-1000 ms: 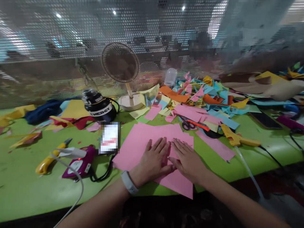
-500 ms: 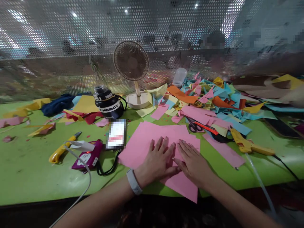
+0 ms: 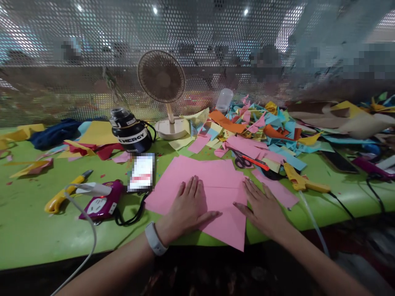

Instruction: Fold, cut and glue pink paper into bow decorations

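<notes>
A stack of pink paper sheets (image 3: 212, 181) lies on the green table (image 3: 27, 234) right in front of me, one corner hanging over the front edge. My left hand (image 3: 188, 205) lies flat on the left half of the top sheet, fingers spread, a white band on its wrist. My right hand (image 3: 262, 205) presses flat at the sheet's right edge, partly on the table. A straight crease line runs across the paper between the two hands. Neither hand grips anything.
A phone (image 3: 141, 177), a purple device (image 3: 100, 204) with cables and a yellow cutter (image 3: 63, 197) lie to the left. Behind are a black jug (image 3: 131, 133), a small fan (image 3: 163, 88), scissors (image 3: 248, 161), a yellow glue gun (image 3: 300, 181) and a heap of coloured paper scraps (image 3: 262, 127). A perforated screen backs the table.
Both hands were side by side at the middle of the pink sheet; they have slid apart, left hand leftward and right hand to the right edge.
</notes>
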### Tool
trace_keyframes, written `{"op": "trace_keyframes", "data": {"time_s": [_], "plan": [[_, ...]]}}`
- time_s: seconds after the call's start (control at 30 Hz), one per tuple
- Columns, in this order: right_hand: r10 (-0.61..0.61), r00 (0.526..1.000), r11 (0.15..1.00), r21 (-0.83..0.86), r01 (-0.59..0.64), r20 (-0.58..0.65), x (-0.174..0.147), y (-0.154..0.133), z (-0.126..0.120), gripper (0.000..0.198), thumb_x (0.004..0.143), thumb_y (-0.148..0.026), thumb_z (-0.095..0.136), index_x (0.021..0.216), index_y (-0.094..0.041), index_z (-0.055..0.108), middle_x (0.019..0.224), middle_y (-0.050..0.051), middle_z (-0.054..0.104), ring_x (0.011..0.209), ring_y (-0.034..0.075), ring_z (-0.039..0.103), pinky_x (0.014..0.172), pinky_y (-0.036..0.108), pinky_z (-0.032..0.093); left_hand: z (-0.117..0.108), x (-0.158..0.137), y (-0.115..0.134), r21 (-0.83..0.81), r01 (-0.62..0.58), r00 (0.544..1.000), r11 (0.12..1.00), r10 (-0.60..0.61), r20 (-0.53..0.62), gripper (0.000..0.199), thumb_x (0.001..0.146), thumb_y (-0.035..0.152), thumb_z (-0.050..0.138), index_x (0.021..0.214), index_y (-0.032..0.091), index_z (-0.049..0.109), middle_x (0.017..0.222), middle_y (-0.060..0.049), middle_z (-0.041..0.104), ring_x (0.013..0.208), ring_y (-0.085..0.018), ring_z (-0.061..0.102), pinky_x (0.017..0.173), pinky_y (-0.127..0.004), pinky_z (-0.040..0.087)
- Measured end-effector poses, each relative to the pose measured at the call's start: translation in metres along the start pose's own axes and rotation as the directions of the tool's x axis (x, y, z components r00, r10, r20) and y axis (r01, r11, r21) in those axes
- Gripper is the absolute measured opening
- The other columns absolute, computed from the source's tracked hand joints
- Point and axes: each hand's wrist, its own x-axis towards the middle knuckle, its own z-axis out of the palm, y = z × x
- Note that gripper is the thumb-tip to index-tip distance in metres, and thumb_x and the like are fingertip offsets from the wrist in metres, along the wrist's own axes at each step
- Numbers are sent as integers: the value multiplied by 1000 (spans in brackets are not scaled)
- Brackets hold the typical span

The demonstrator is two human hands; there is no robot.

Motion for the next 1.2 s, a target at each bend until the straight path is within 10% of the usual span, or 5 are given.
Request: {"op": "trace_keyframes", "data": {"time_s": [0.2,0.43,0.53,0.67,1.2], "plan": [[-19,995,1000,-20,21,94,10,8,-26,72,91,-63,35,133,-9,54,140,21,51,133,34,44,106,49,37,-3,-7,-6,-10,21,1000,1000,-21,-2,103,81,82,24,140,-2,40,145,-31,39,138,-42,32,108,-58,29],[41,983,978,192,-76,181,81,-31,-80,39,92,-48,48,76,-16,64,73,9,72,70,22,68,65,31,48,2,-9,-5,24,4,997,1000,-2,-81,98,83,80,23,139,2,42,145,-28,40,137,-40,35,107,-58,30],[-111,796,839,486,-246,595,114,-53,-63,47,86,-54,57,57,-16,58,52,3,65,47,14,62,52,24,48,4,-9,-5,36,7,996,999,-4,-86,100,82,80,22,139,0,41,144,-29,41,136,-41,36,106,-58,31],[-90,678,765,487,-422,730,134,-58,-38,48,83,-46,65,49,-14,56,38,0,57,36,10,54,47,21,47,7,-9,-7,20,19,996,1000,-17,-89,102,81,82,22,141,1,39,146,-27,40,137,-39,36,107,-55,31],[108,597,787,298,-540,795,83,52,-66,45,77,-44,71,47,-16,52,36,-2,52,32,8,46,39,20,37,7,-8,-12,28,-7,997,1000,9,-75,100,81,80,29,139,0,43,145,-28,41,136,-40,37,107,-56,33]]}}
